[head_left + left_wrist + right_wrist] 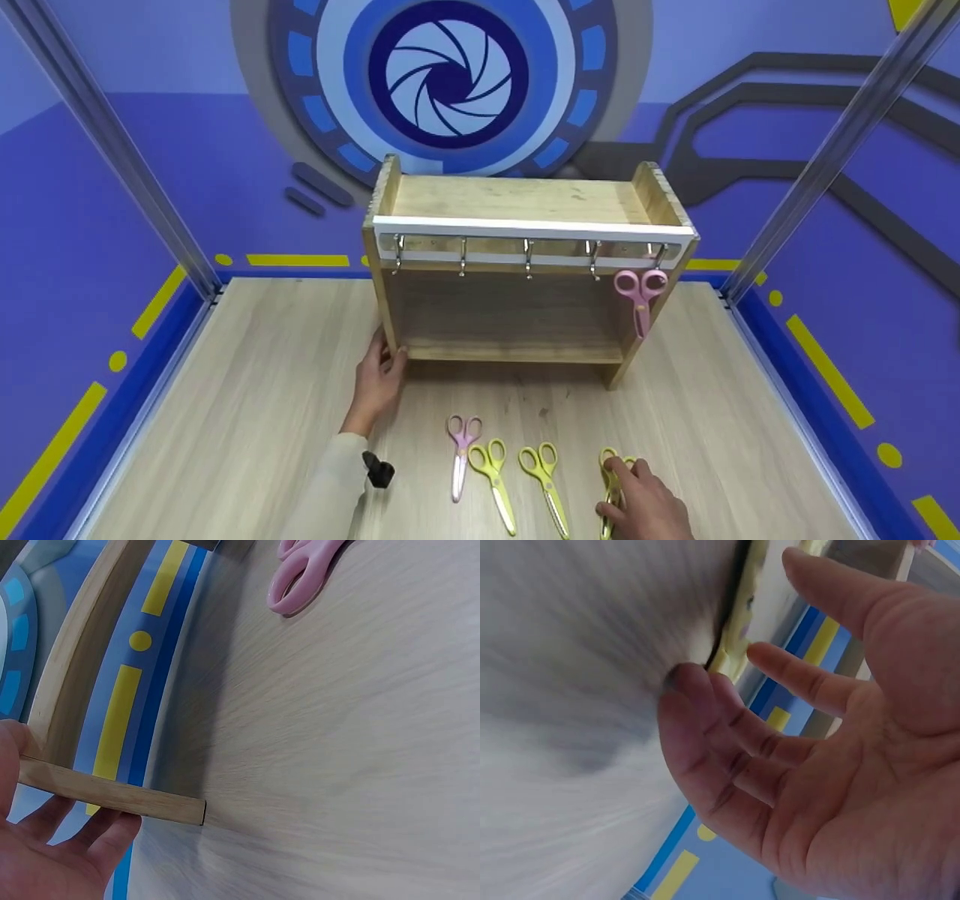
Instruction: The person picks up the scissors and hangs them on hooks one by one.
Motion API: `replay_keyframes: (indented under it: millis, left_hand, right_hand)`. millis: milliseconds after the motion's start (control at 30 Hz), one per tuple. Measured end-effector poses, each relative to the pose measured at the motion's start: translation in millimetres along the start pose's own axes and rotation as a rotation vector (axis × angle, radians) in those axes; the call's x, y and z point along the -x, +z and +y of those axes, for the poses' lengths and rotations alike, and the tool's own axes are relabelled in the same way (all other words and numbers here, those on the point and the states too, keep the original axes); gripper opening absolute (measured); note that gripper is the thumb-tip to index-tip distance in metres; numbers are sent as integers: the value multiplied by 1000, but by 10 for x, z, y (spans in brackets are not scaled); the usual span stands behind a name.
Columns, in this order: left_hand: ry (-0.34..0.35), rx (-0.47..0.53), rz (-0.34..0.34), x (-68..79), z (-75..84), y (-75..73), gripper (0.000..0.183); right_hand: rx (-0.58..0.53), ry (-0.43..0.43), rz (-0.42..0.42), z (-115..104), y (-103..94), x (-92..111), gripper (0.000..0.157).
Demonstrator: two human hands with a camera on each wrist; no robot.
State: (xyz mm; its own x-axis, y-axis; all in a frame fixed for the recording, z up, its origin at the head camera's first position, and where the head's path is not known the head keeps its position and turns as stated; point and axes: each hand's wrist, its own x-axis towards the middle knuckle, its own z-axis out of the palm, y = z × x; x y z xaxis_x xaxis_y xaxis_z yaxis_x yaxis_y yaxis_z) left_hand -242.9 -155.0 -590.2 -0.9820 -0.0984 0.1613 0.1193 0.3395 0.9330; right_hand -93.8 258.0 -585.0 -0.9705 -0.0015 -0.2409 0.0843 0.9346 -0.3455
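A wooden shelf (pixel 510 356) stands on the table with a row of metal hooks under a white rail (pixel 532 227). My left hand (pixel 380 382) grips the lower end of its left side panel (pixel 112 791), thumb in front and fingers behind. Pink scissors (pixel 641 300) hang by a handle loop from the rightmost hook. At the front right, my right hand (pixel 646 501) is over yellow scissors (pixel 609 457) lying flat. In the right wrist view its fingertips are at the scissors' edge, with the thumb (pixel 832 589) spread apart; the hand partly covers the scissors.
Left of the right hand lie two more yellow scissors (pixel 493 480) (pixel 544 476) and one pink pair (pixel 459 454), handles toward the shelf. Metal posts (pixel 817 157) and blue patterned walls border the table (pixel 247 420). A black device (pixel 379 471) is on the left wrist.
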Motion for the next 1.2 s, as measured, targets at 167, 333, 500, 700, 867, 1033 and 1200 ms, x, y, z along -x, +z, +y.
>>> replay_keyframes:
  millis: [167,333,500,700,867,1033,1200]
  left_hand:
    - [-2,5,-1,-5,2,4,62]
    - [4,9,2,-21,2,4,62]
    - [23,15,6,-31,-8,9,63]
    - [-14,5,5,-19,9,20,63]
    - [-18,6,-1,-5,13,22,64]
    - [-5,-2,-1,-4,6,14,64]
    - [7,0,2,-3,8,5,64]
  right_hand:
    - [-4,-12,40,12,46,11,57]
    - [-13,-16,41,29,58,5,56]
    - [-7,-20,13,30,44,-12,55]
    - [20,-80,-2,52,20,-19,51]
    - [28,-201,72,137,37,9,56]
    - [2,-146,25,221,-27,-37,50]
    - [-40,-28,-23,289,-99,-117,34]
